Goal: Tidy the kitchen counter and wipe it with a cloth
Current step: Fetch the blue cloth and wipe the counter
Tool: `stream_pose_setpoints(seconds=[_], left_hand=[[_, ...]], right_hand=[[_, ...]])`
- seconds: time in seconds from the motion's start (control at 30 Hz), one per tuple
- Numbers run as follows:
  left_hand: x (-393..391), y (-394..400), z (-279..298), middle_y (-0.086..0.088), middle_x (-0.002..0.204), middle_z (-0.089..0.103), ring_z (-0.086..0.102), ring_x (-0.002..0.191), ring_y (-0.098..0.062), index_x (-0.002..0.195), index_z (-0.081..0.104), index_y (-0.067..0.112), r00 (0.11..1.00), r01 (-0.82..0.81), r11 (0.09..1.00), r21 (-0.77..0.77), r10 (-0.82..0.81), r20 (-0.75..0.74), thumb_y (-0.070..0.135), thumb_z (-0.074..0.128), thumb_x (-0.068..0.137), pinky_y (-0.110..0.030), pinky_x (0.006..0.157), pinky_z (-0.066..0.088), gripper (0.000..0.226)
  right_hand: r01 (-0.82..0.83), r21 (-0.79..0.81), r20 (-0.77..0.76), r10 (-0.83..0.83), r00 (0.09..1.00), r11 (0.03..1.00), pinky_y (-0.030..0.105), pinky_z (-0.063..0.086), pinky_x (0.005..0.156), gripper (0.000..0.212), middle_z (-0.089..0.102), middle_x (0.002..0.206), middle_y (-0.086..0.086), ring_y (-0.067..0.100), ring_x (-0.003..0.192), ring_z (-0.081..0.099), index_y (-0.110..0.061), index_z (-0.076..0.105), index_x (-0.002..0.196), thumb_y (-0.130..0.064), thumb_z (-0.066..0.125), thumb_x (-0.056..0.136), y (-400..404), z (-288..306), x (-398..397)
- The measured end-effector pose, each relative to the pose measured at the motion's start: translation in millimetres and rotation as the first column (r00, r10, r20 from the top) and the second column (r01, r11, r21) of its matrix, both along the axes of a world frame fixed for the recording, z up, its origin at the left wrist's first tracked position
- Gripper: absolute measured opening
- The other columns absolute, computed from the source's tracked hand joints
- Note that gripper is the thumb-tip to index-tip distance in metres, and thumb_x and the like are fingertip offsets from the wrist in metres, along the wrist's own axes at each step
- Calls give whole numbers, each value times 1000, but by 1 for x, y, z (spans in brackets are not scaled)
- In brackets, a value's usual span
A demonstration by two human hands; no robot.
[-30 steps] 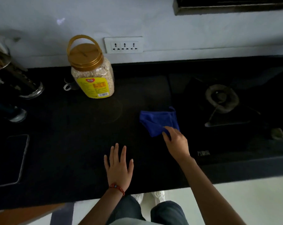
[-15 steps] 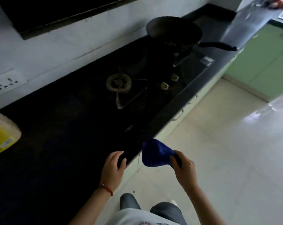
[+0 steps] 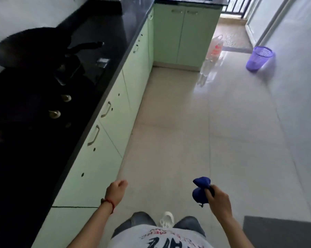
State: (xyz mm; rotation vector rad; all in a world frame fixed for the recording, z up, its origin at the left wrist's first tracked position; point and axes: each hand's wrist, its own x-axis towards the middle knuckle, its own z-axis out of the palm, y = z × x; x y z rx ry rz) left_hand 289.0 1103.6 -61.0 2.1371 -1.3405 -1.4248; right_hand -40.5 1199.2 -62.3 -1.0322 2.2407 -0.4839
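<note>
My right hand [image 3: 218, 198] grips the bunched blue cloth [image 3: 200, 191] in the air over the tiled floor, well away from the black kitchen counter [image 3: 90, 76] that runs along the left. My left hand [image 3: 116, 191] hangs beside the green cabinet fronts, fingers curled and holding nothing. A red string bracelet circles its wrist.
A black wok [image 3: 35, 43] with a long handle sits on the gas hob, whose knobs [image 3: 54, 114] face the counter edge. Green cabinets [image 3: 108, 126] line the left and far end. Plastic bottles [image 3: 216, 49] and a purple basket [image 3: 259, 59] stand on the floor ahead. A dark mat [image 3: 279, 231] lies lower right.
I have turned right, away from the counter. My right hand lifted the blue cloth off the counter and carried it over the floor. My left hand left the counter top.
</note>
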Motion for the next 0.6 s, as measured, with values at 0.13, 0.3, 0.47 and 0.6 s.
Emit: stream_pose_setpoints(seconds=[0.13, 0.3, 0.47, 0.6], left_hand=[[-25, -23, -28, -13, 73, 64, 58, 74, -24, 60, 60, 12, 999, -45, 994, 98, 46, -6, 41, 48, 67, -40, 81, 49, 32], [-51, -61, -43, -12, 73, 64, 59, 73, -25, 62, 61, 14, 998, -59, 987, 151, 59, 5, 20, 55, 86, -42, 86, 48, 25], [-79, -119, -52, -13, 77, 63, 58, 72, -26, 74, 61, 9, 997, -83, 973, 216, 81, 17, 18, 52, 89, -31, 67, 41, 19], [-100, -180, -56, -11, 72, 64, 57, 68, -25, 64, 62, 10, 995, -91, 968, 232, 83, 47, 24, 57, 83, -31, 68, 41, 23]], right_hand=[[108, 55, 13, -109, 994, 993, 29, 39, 63, 19, 67, 86, 16, 25, 71, 53, -4, 61, 98, -17, 49, 91, 6, -8, -51], [169, 113, 28, -174, 984, 979, 28, 39, 68, 22, 67, 98, 17, 25, 78, 54, -5, 61, 103, -18, 46, 92, -30, -17, -86], [136, 82, 55, -141, 988, 987, 27, 37, 61, 19, 67, 92, 14, 23, 76, 54, -7, 62, 98, -16, 47, 91, -110, -20, -113], [137, 56, 77, -142, 987, 989, 19, 35, 54, 15, 64, 83, 9, 23, 73, 53, -8, 61, 92, -14, 48, 90, -190, -12, -141]])
